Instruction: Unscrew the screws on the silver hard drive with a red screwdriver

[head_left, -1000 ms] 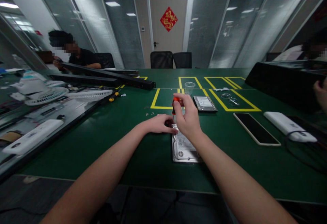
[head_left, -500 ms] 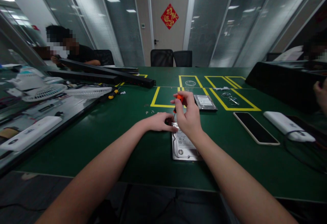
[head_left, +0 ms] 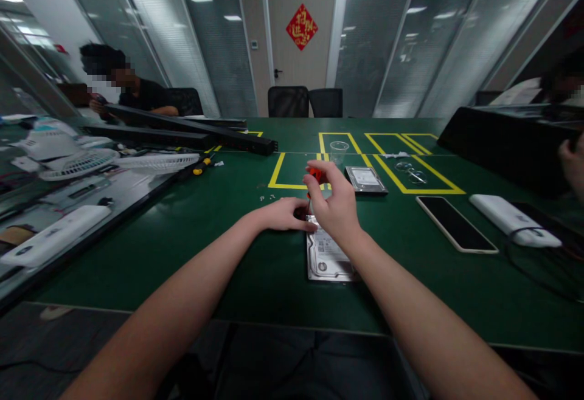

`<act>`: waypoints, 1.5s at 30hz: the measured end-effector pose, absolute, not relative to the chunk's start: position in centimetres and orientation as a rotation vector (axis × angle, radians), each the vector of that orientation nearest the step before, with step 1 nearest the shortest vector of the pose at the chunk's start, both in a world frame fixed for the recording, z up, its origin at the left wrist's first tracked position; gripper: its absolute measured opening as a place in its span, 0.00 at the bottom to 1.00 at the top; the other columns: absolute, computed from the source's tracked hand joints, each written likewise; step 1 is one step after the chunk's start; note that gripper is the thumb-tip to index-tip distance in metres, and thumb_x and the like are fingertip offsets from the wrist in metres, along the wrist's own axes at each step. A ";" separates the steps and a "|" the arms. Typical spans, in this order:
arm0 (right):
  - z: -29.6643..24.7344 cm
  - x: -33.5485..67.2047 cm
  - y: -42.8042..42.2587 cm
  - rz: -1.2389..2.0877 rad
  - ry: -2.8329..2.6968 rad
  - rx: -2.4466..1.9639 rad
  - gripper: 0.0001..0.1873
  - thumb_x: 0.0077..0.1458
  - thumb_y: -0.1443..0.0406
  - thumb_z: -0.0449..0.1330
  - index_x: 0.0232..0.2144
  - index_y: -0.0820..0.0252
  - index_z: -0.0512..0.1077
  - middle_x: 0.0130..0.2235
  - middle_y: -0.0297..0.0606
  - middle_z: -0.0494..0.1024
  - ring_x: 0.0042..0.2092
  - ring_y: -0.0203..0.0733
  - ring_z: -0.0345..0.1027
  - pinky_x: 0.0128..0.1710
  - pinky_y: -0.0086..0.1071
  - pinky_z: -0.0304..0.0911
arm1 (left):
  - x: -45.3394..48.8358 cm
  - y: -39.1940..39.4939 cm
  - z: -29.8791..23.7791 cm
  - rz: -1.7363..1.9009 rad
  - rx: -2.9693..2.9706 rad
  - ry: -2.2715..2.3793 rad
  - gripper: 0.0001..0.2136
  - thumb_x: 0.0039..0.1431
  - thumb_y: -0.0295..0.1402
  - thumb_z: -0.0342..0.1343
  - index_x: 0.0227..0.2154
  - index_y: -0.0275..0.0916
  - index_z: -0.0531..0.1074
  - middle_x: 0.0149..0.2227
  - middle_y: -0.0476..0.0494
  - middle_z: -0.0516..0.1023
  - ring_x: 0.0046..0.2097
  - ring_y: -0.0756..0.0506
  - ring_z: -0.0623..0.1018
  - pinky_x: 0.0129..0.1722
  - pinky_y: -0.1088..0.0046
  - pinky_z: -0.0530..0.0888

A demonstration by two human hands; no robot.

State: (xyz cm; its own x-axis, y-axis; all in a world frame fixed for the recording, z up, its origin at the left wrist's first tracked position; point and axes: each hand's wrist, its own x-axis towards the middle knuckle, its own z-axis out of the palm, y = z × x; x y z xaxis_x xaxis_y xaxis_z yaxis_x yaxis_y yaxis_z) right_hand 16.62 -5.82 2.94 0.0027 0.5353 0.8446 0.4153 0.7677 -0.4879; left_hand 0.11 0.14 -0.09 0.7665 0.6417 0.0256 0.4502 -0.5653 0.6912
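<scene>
A silver hard drive (head_left: pixel 329 261) with a white label lies flat on the green table (head_left: pixel 219 278) in front of me. My left hand (head_left: pixel 286 214) grips its far left corner, the thumb over the top edge and the other fingers curled at the far side. Above that corner, my right hand (head_left: pixel 336 196) is closed round the red handle of a screwdriver (head_left: pixel 314 172). The shaft points steeply down to the drive's corner; its tip is hidden by my fingers. My right hand and forearm cover the drive's right part.
Tiny metal bits, perhaps screws (head_left: pixel 267 197), lie left of my hands. A second hard drive (head_left: pixel 365 176), a clear cup (head_left: pixel 338 152), glasses (head_left: pixel 410 172) and a phone (head_left: pixel 456 224) are beyond and right. Fan parts (head_left: pixel 68 157) crowd the left. Two people sit at the table.
My right fingers have shifted slightly on the screwdriver's handle, with the hand a little further left. My left hand and the hard drive stay in place; the view has tilted slightly.
</scene>
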 end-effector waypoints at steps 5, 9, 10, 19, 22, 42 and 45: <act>2.7 16.8 -5.7 0.224 -1.613 -0.741 0.15 0.73 0.63 0.50 0.54 0.51 0.73 0.48 0.40 0.79 0.45 0.42 0.77 0.49 0.44 0.76 | 0.1 0.5 -0.3 0.321 2.304 0.841 0.26 0.53 0.55 0.67 0.44 0.38 0.78 0.43 0.40 0.82 0.43 0.39 0.80 0.43 0.64 0.73; 2.6 16.9 -5.6 0.189 -1.640 -0.719 0.18 0.73 0.66 0.47 0.56 0.51 0.73 0.51 0.42 0.79 0.50 0.45 0.76 0.52 0.46 0.75 | 0.1 0.7 -0.5 0.301 2.331 0.858 0.26 0.52 0.57 0.66 0.41 0.38 0.76 0.40 0.42 0.81 0.39 0.41 0.78 0.41 0.65 0.71; 2.6 17.0 -5.6 0.182 -1.648 -0.715 0.19 0.72 0.66 0.47 0.56 0.51 0.73 0.51 0.42 0.79 0.52 0.45 0.76 0.54 0.47 0.75 | 0.1 0.7 -0.5 0.302 2.334 0.857 0.26 0.52 0.57 0.66 0.41 0.38 0.76 0.40 0.42 0.81 0.39 0.41 0.78 0.41 0.65 0.71; 2.8 17.0 -5.6 0.146 -1.651 -0.760 0.17 0.72 0.67 0.48 0.55 0.50 0.72 0.51 0.42 0.79 0.55 0.48 0.75 0.57 0.50 0.73 | 0.2 0.6 -0.3 0.308 2.324 0.844 0.26 0.52 0.57 0.67 0.41 0.38 0.76 0.39 0.43 0.81 0.38 0.42 0.77 0.39 0.67 0.69; 2.9 17.0 -5.7 0.108 -1.652 -0.759 0.17 0.72 0.67 0.48 0.55 0.51 0.72 0.51 0.43 0.78 0.54 0.47 0.74 0.56 0.49 0.72 | 0.2 0.6 -0.3 0.309 2.325 0.853 0.26 0.52 0.57 0.67 0.41 0.38 0.76 0.39 0.43 0.81 0.39 0.42 0.77 0.38 0.67 0.69; 3.0 16.8 -5.8 0.110 -1.626 -0.799 0.13 0.72 0.63 0.51 0.54 0.51 0.71 0.51 0.43 0.76 0.52 0.48 0.74 0.52 0.49 0.73 | 0.2 0.6 -0.3 0.293 2.333 0.869 0.26 0.52 0.57 0.67 0.42 0.39 0.77 0.41 0.42 0.82 0.39 0.41 0.78 0.40 0.66 0.70; 3.0 16.8 -5.9 0.126 -1.623 -0.801 0.13 0.72 0.63 0.52 0.54 0.50 0.71 0.51 0.43 0.76 0.51 0.47 0.74 0.51 0.48 0.74 | 0.1 0.6 -0.3 0.291 2.326 0.876 0.26 0.52 0.57 0.67 0.43 0.39 0.77 0.42 0.41 0.82 0.40 0.40 0.79 0.40 0.65 0.71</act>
